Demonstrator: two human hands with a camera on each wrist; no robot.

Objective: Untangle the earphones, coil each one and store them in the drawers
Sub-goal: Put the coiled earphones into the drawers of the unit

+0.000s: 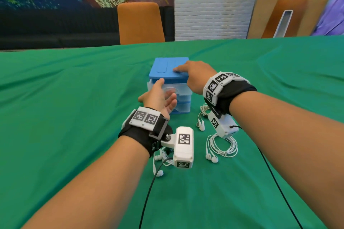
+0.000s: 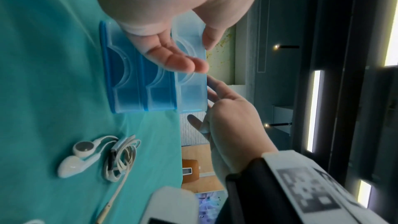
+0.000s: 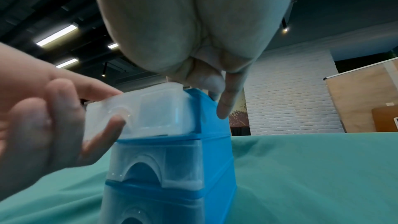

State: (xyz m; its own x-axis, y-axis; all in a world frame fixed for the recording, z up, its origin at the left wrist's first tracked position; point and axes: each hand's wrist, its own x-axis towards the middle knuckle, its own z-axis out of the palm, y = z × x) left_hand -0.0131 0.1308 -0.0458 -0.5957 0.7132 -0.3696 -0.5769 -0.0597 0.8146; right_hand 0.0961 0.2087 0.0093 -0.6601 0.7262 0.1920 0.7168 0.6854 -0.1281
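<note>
A small blue drawer unit (image 1: pixel 167 67) with translucent drawers stands mid-table. Its top drawer (image 3: pixel 155 113) is slid out a little. My left hand (image 1: pixel 165 93) pinches that drawer's front, thumb on the upper edge and fingers at the handle notch. Fingers straight, my right hand (image 1: pixel 186 72) presses flat on the unit's lid, its thumb down the side. Three white earphone sets lie on the cloth. One coiled set (image 1: pixel 222 145) is near my right wrist, one loose bundle (image 1: pixel 202 115) lies beside the unit, and one set (image 1: pixel 159 173) is partly hidden under my left wrist.
A green cloth (image 1: pixel 74 98) covers the whole table. An orange chair (image 1: pixel 139 22) stands behind the far edge. Black cables (image 1: pixel 147 201) trail from both wrist cameras across the near cloth. The two lower drawers (image 3: pixel 159 168) are pushed in.
</note>
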